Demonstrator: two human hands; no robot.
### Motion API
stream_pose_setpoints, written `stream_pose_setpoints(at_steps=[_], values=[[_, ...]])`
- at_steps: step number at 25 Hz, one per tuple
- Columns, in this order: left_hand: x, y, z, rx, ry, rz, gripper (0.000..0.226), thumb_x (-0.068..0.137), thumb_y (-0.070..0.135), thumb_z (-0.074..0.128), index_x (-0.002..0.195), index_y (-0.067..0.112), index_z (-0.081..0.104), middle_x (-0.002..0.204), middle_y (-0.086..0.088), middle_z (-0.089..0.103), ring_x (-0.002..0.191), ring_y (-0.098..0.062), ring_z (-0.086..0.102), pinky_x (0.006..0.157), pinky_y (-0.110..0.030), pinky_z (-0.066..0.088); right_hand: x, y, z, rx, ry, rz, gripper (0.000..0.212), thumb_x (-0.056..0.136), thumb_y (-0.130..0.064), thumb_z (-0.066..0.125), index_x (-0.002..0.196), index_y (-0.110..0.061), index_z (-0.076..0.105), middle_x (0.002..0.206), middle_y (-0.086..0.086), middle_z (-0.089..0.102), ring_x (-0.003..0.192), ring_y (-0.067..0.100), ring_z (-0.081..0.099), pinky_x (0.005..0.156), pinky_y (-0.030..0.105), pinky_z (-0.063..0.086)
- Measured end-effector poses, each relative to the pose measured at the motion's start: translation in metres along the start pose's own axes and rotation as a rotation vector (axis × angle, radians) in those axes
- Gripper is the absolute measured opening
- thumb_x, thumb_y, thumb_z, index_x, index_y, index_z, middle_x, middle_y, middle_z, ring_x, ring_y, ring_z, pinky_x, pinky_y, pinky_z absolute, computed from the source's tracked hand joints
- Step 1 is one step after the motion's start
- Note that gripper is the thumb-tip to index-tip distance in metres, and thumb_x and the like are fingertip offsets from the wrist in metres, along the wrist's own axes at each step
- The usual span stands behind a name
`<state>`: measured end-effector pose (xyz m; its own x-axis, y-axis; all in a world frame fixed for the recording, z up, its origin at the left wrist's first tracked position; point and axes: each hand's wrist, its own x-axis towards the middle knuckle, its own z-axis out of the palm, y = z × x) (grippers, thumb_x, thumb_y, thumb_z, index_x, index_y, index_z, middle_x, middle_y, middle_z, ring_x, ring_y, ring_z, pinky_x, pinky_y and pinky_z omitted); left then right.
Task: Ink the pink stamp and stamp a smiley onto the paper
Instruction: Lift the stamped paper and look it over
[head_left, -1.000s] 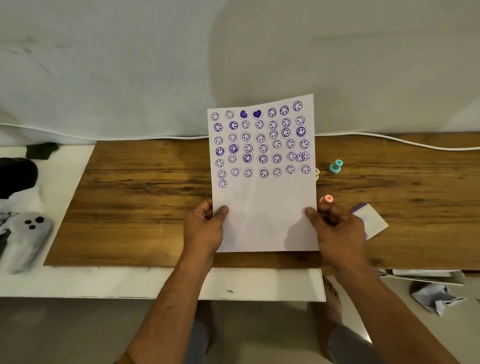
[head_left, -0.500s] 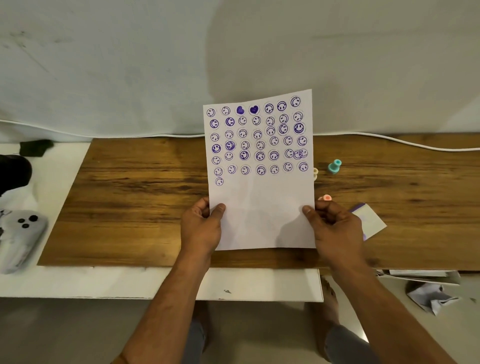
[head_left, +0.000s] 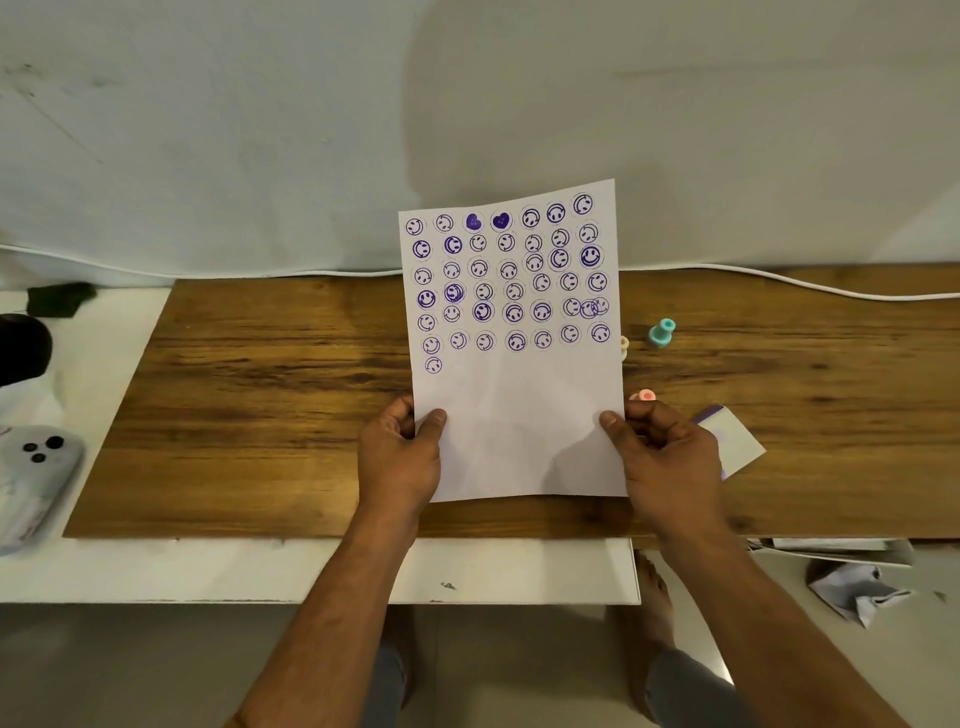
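Board (head_left: 260, 415): wooden, lying under everything named below.
Paper (head_left: 519, 426): held up over the board, rows of purple smileys on its upper half.
Left hand (head_left: 400, 457): pinching the paper's lower left edge, thumb on front.
Right hand (head_left: 670, 467): closed on the paper's lower right edge.
Pink stamp (head_left: 645, 396): on the board, just beyond the right-hand fingers (head_left: 652, 415), beside the paper's right edge.

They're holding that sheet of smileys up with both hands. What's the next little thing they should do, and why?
Probably lay the paper flat on the wooden board. Both the left hand and the right hand pinch its lower edges, so neither is free for the pink stamp standing just behind the right hand. The sheet's lower part is unstamped.
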<state>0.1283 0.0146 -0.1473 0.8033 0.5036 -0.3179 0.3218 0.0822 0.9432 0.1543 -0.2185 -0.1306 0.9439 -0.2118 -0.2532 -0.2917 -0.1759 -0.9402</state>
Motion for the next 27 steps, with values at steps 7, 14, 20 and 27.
stream_pose_setpoints(at_steps=[7, 14, 20, 27], values=[[0.0, -0.0002, 0.0019, 0.015, 0.029, -0.011, 0.021, 0.095, 0.013, 0.069, 0.097, 0.034, 0.072, 0.084, 0.025, 0.078, 0.083, 0.004, 0.073, 0.067, -0.013, 0.055, -0.0006, -0.0025, -0.0011, -0.009, -0.01, 0.008, 0.013, 0.088, -0.034, 0.079, 0.085, -0.041, 0.067, 0.097, -0.019, 0.069, 0.091, 0.008, 0.063, 0.05, 0.01, 0.048], [-0.0014, 0.0021, 0.003, 0.006, 0.046, -0.017, 0.02, 0.094, 0.011, 0.069, 0.097, 0.03, 0.074, 0.087, 0.017, 0.08, 0.084, -0.002, 0.075, 0.066, -0.014, 0.055, -0.0008, -0.0015, -0.0026, -0.032, -0.005, 0.023, 0.015, 0.087, -0.037, 0.08, 0.084, -0.043, 0.067, 0.093, -0.023, 0.067, 0.087, 0.006, 0.063, 0.059, 0.017, 0.048], [0.0001, 0.0007, 0.0026, 0.033, 0.067, -0.007, 0.017, 0.094, 0.01, 0.069, 0.103, 0.024, 0.075, 0.095, 0.013, 0.079, 0.081, 0.001, 0.074, 0.07, -0.014, 0.055, -0.0008, -0.0024, -0.0008, -0.05, 0.001, 0.013, 0.016, 0.087, -0.037, 0.08, 0.082, -0.045, 0.066, 0.079, -0.028, 0.069, 0.08, 0.002, 0.066, 0.048, 0.005, 0.045], [-0.0053, 0.0017, -0.003, 0.293, 0.073, 0.072, 0.029, 0.091, 0.016, 0.074, 0.114, 0.033, 0.067, 0.091, 0.026, 0.07, 0.076, 0.013, 0.069, 0.06, -0.004, 0.051, 0.0004, 0.0021, 0.0007, -0.166, -0.006, 0.027, 0.018, 0.088, -0.04, 0.078, 0.082, -0.045, 0.061, 0.088, -0.027, 0.062, 0.081, 0.003, 0.061, 0.046, 0.009, 0.045]])
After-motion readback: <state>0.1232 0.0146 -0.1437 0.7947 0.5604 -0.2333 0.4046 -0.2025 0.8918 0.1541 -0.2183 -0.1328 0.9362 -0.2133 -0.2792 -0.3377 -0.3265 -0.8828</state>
